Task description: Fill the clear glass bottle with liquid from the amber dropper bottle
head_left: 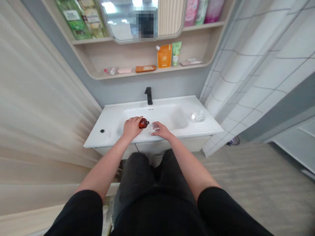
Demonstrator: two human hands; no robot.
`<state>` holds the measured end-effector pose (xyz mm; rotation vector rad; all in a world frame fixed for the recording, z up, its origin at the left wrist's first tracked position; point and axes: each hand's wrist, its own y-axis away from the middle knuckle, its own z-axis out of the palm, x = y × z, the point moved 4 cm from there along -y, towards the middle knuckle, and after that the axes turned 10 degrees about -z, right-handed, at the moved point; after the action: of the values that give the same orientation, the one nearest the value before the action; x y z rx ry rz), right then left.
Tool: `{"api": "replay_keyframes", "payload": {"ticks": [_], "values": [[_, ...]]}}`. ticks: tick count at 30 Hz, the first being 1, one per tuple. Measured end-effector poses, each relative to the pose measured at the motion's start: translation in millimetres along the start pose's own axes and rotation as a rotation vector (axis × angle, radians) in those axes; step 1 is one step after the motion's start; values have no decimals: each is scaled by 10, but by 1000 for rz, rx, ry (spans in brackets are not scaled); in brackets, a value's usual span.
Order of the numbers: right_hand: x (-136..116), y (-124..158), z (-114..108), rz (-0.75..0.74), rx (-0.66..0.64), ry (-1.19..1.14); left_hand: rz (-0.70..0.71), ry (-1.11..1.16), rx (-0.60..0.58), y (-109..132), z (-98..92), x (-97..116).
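Observation:
My left hand point(131, 127) is wrapped round a small brown bottle point(143, 123), tipped on its side with its neck pointing right. My right hand point(161, 131) is closed on a small clear container point(154, 127) that meets the bottle's mouth. Both hands hover over the front of the white sink basin point(110, 118). Whether any liquid flows I cannot tell.
A black tap point(148, 95) stands at the back of the basin. A clear glass object point(198, 116) sits on the counter's right end. A small dark item point(102, 131) lies at the left. Shelves point(147, 70) above hold pouches and tubes beside a mirror point(130, 19). A tiled wall stands at the right.

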<state>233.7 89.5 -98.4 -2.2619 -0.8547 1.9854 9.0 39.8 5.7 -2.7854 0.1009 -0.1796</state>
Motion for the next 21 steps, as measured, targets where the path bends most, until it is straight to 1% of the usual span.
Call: {"api": "replay_keyframes", "payload": {"ticks": [16,21], "values": [[50,-3,11,0,1,-3,79,-36,40,4,-66,81],[52,-6,7,-9,-3,12,97,-37,33,9,-99,111]]}}
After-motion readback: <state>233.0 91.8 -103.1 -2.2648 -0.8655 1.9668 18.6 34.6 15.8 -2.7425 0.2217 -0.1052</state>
